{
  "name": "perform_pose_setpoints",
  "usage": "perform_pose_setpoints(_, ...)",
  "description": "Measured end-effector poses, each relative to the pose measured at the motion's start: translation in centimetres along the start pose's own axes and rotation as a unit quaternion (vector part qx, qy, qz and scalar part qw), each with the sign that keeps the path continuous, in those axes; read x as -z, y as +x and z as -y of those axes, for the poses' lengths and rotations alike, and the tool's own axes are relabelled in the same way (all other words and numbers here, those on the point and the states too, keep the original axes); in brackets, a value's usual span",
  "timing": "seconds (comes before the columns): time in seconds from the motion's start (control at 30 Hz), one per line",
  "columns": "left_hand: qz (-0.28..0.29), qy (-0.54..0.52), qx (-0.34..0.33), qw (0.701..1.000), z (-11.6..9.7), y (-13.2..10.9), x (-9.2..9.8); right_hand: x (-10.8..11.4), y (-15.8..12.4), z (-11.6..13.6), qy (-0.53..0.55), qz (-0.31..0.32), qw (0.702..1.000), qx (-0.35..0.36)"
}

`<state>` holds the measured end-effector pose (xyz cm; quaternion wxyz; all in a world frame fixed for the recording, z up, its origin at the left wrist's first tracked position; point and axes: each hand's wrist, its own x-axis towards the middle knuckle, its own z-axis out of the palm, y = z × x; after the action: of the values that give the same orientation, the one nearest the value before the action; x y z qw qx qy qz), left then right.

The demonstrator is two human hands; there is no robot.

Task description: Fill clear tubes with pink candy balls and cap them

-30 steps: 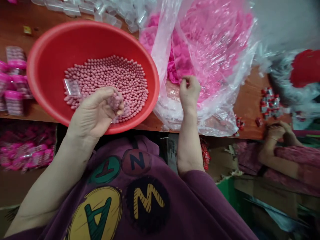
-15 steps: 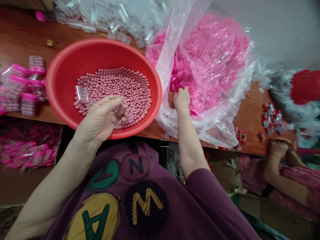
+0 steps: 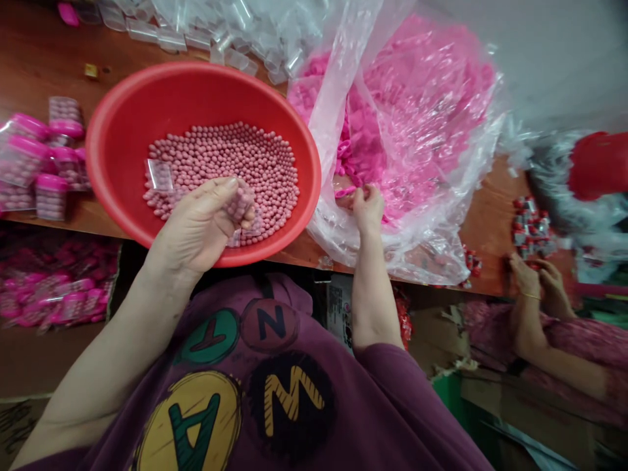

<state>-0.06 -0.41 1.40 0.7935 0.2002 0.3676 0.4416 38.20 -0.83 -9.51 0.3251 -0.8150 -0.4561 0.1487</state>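
A red basin (image 3: pixel 122 118) on the wooden table holds a heap of small pink candy balls (image 3: pixel 230 157). My left hand (image 3: pixel 199 226) hovers over the basin's near edge, fingers wrapped round a small clear container filled with pink balls (image 3: pixel 240 203). Another clear container (image 3: pixel 159 175) lies on the heap. My right hand (image 3: pixel 367 208) reaches into a clear plastic bag (image 3: pixel 441 196) full of pink caps (image 3: pixel 363 137), fingers pinched on a pink cap at the bag's mouth.
Filled containers with pink caps (image 3: pixel 34 163) stand left of the basin. Empty clear containers (image 3: pixel 216 26) pile up at the back. Another person's hands (image 3: pixel 532 278) work at the right near small red items (image 3: pixel 530 222). More filled containers (image 3: pixel 53 288) lie below the table.
My right hand has drawn back from deep in the cap pile to the bag's mouth, now pinched. My left hand has stayed over the basin with its container.
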Motion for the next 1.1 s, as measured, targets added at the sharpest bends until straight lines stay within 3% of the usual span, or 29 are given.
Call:
perform_pose_setpoints(0.07,-0.012,0.003,-0.004,1.0,0.0,0.1,0.0,0.5,-0.5,0.3,-0.068,-0.013,0.997,0.03)
perform_pose_setpoints(0.17,-0.025,0.001,-0.007,1.0,-0.1,0.3,-0.1,0.4,-0.8,1.1,-0.188,0.066,0.973,0.115)
perform_pose_setpoints(0.27,-0.018,-0.016,-0.016,1.0,-0.2,0.2,-0.4,-0.1,-0.9,1.6,-0.215,0.08,0.967,0.114)
perform_pose_setpoints(0.33,-0.006,-0.018,-0.022,1.0,-0.2,0.1,-0.6,-0.1,-1.1,2.3,-0.138,0.02,0.986,0.092)
perform_pose_setpoints(0.43,0.011,-0.011,-0.02,1.0,-0.1,-0.1,-0.8,0.4,-2.0,5.1,0.113,-0.051,0.989,0.086)
perform_pose_setpoints(0.5,0.021,-0.006,-0.009,1.0,-0.1,-0.1,-0.8,0.7,-3.4,8.4,0.276,-0.024,0.956,0.095)
perform_pose_setpoints(0.57,0.031,-0.003,0.003,1.0,-0.1,0.1,-0.6,0.8,-5.3,12.5,0.343,0.053,0.931,0.116)
perform_pose_setpoints(0.67,0.028,-0.012,0.006,1.0,0.0,0.2,-0.4,0.0,-8.2,17.8,0.332,0.093,0.914,0.213)
perform_pose_setpoints(0.73,0.021,-0.022,0.002,1.0,0.0,0.3,-0.3,-1.0,-9.6,19.9,0.287,0.118,0.911,0.272)
perform_pose_setpoints(0.83,0.023,-0.034,-0.005,0.999,0.2,0.5,-0.3,-2.5,-10.5,20.5,0.212,0.132,0.907,0.338)
perform_pose_setpoints(1.0,0.031,-0.066,-0.017,0.997,0.5,0.8,-0.1,-3.6,-10.4,19.4,0.174,0.04,0.902,0.392)
perform_pose_setpoints(1.1,0.038,-0.071,-0.028,0.996,0.8,1.0,0.2,-3.5,-10.5,19.4,0.177,0.058,0.899,0.397)
